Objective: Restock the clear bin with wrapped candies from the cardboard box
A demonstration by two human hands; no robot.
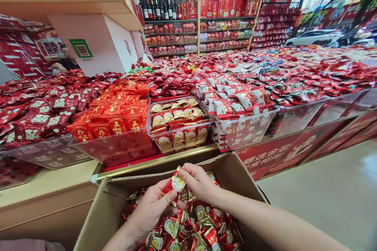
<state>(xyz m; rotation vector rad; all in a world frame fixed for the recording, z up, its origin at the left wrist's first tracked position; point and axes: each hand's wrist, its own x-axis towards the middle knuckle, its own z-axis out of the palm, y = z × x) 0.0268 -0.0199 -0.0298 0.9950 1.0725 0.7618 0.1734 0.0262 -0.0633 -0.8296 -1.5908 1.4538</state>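
Note:
Over an open cardboard box (91, 213), both of my hands hold one red and gold wrapped candy (177, 182). My left hand (153, 204) grips its lower left part between thumb and fingers. At its upper right end, the thumb and fingers of my right hand (198, 180) pinch the wrapper. Loose wrapped candies (172, 226) of the same look fill the box below. Just beyond the box, a clear plastic bin (180, 130) contains similar candies set in neat rows.
To the left stands a bin of orange-red packets (118, 119), and to the right a bin of white and red packets (235, 102). A white box with a QR code (84, 51) rises behind. Shelves (198, 19) of boxes and bottles line the back. Tiled floor (330, 188) lies at right.

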